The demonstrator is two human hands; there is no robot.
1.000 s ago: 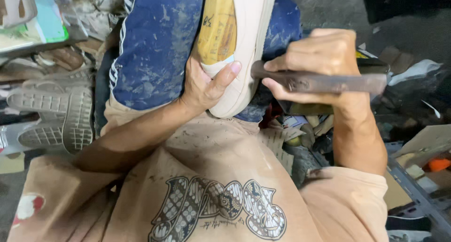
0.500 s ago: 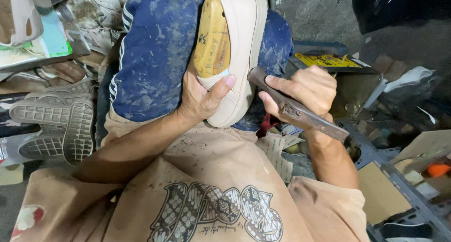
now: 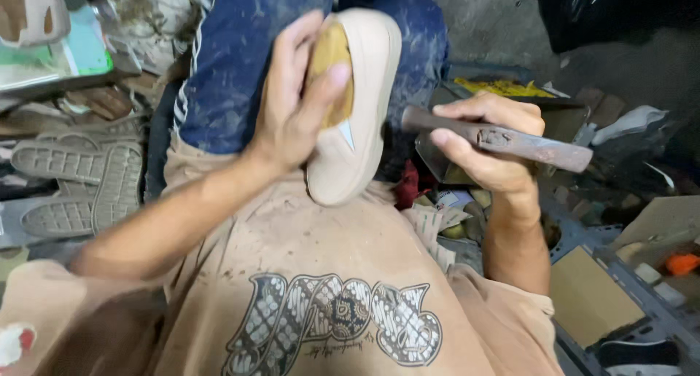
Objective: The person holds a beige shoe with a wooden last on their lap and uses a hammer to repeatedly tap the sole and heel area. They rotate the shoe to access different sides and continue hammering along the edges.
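A beige shoe [image 3: 361, 106] with a thick cream sole and a yellowish-brown insole lies on my lap, between my blue, paint-stained trouser legs [image 3: 233, 62]. My left hand [image 3: 295, 99] grips it over the upper, with the thumb pressed on the insole. My right hand [image 3: 492, 146] is closed around the brown wooden handle of a hammer [image 3: 510, 139], just right of the sole. The handle runs across and sticks out to the right. The hammer's head is hidden behind the shoe and my hand.
Grey rubber outsoles [image 3: 80, 183] lie at the left. A green-and-white box [image 3: 65, 51] sits at the upper left. Brown cardboard pieces [image 3: 594, 296], an orange item [image 3: 682, 263] and scraps crowd the floor at the right.
My left hand slid up from the shoe's lower edge and now covers the upper. The hammer moved from pressing against the sole to being held level beside it.
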